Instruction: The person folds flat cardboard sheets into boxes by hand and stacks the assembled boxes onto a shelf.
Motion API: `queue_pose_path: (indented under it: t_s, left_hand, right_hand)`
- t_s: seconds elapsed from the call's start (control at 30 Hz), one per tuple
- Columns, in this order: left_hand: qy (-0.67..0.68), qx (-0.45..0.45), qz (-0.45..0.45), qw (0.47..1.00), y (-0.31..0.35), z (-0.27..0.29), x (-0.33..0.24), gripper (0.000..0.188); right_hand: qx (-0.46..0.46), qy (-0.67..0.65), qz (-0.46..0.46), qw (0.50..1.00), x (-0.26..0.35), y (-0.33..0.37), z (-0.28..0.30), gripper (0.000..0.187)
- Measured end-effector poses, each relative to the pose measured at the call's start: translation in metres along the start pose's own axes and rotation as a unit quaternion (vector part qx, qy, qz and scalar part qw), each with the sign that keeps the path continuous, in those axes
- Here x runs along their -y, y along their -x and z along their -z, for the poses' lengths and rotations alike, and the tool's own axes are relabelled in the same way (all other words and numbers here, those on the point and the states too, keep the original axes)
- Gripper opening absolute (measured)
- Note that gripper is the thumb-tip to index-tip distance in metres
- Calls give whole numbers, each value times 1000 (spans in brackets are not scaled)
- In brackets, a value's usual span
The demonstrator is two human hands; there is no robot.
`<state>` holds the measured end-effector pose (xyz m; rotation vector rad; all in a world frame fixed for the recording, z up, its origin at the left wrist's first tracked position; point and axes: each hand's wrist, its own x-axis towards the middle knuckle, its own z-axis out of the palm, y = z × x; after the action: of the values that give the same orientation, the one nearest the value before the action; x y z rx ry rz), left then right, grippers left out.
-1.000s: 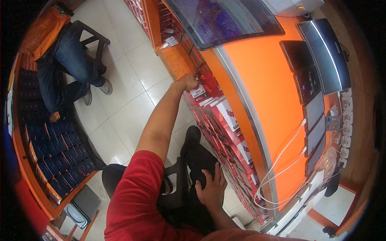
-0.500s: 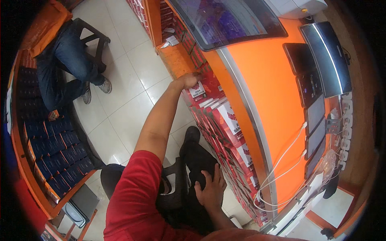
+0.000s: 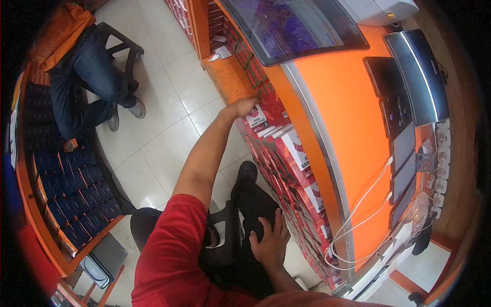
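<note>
Toward three o'clock, a curved orange counter (image 3: 353, 123) is overhanging red cardboard boxes (image 3: 291, 199), packed closely, probably saving space. Near half past five, the empty right hand (image 3: 270, 241) is resting loosely spread on the black-trousered leg (image 3: 253, 202). Toward twelve, the left hand (image 3: 244, 107) is lying half-curled against a red rectangular carton (image 3: 257, 119) showing a white printed panel; whether it is gripping, I cannot tell.

Light glints off pale floor tiles (image 3: 163, 134), an orange counter (image 3: 337, 102) sweeps down the right, a dark stool (image 3: 131, 64) stands upper left!

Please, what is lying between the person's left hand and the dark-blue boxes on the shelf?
In the head view, mostly pale tiled floor lies between the left hand and the dark-blue boxes.
</note>
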<state>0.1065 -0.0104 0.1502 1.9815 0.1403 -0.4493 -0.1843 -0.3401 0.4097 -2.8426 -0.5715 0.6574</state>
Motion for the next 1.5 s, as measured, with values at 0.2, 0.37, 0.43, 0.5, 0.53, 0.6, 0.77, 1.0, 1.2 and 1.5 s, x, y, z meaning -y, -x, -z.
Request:
queue_pose_path:
  t_s: [0.2, 0.37, 0.43, 0.5, 0.53, 0.6, 0.77, 1.0, 1.2, 1.5]
  left_hand:
    - [34, -42, -38, 998, 0, -3, 13, 52]
    - [63, -84, 0, 994, -17, 4, 31, 58]
    - [188, -74, 44, 978, -20, 5, 35, 61]
    - [197, -82, 29, 976, -18, 5, 35, 64]
    - [205, -79, 36, 975, -17, 5, 34, 65]
    - [239, -57, 49, 968, -14, 3, 28, 66]
    - [168, -55, 16, 984, -4, 7, 13, 66]
    - [345, -245, 28, 906, 28, 2, 18, 62]
    - [498, -423, 169, 738, 146, -100, 60, 50]
    - [480, -210, 294, 800, 346, -266, -40, 21]
  right_hand:
    - [-1, 11, -1, 1000, 0, 0, -2, 52]
    - [-21, 12, 14, 1000, 0, 1, -2, 52]
    - [-20, 11, 12, 1000, 1, 1, -2, 52]
    - [-16, 14, 7, 1000, 1, 1, -2, 52]
    - [-17, 11, 9, 1000, 0, 1, -2, 52]
    - [-18, 7, 8, 1000, 0, 0, -2, 51]
    - [-3, 11, 0, 1000, -1, 0, -3, 51]
    - [-7, 5, -3, 1000, -1, 0, -1, 51]
    - [-47, 11, -21, 999, 3, 0, -4, 53]
    - [-56, -31, -19, 998, -5, 33, -6, 55]
